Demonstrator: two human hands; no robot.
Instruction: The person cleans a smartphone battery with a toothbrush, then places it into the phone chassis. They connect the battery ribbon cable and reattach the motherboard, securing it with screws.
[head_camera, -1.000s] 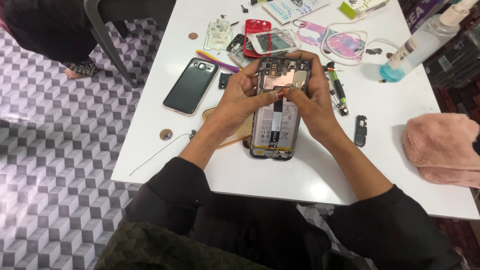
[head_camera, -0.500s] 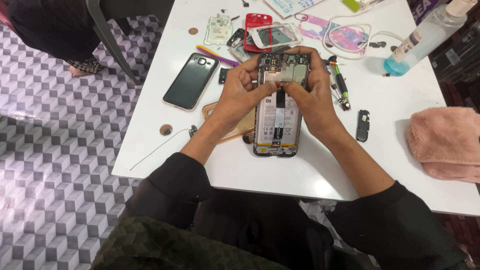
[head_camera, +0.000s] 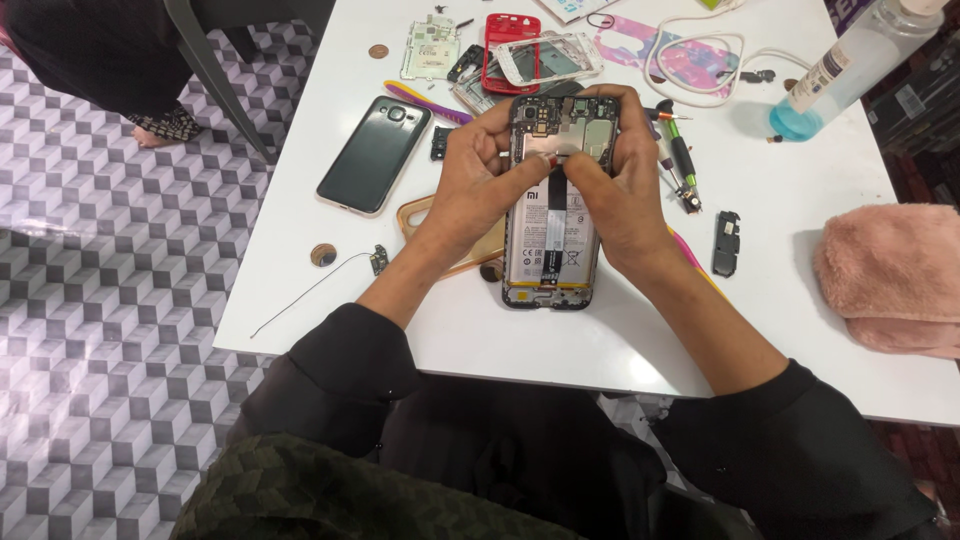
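Observation:
An opened smartphone (head_camera: 552, 245) lies face down on the white table (head_camera: 620, 340), its back cover off, with the battery and a black ribbon cable showing. My left hand (head_camera: 478, 185) grips its left side, thumb pressing near the top of the cable. My right hand (head_camera: 618, 190) grips the right side, fingers curled over the upper edge and thumb meeting the left one at the middle. The circuit board at the phone's top end is partly hidden by my fingers.
A dark phone back cover (head_camera: 374, 153) lies to the left. Behind are a red frame (head_camera: 505, 45), a clear case (head_camera: 548, 58), and a small board (head_camera: 430, 47). Screwdrivers (head_camera: 680, 165), a black part (head_camera: 726, 243), a clear bottle (head_camera: 835, 70) and pink cloth (head_camera: 893, 275) sit on the right.
Both thumbs have drawn together at the top of the ribbon cable. The phone stays in place on the table; the view has shifted slightly.

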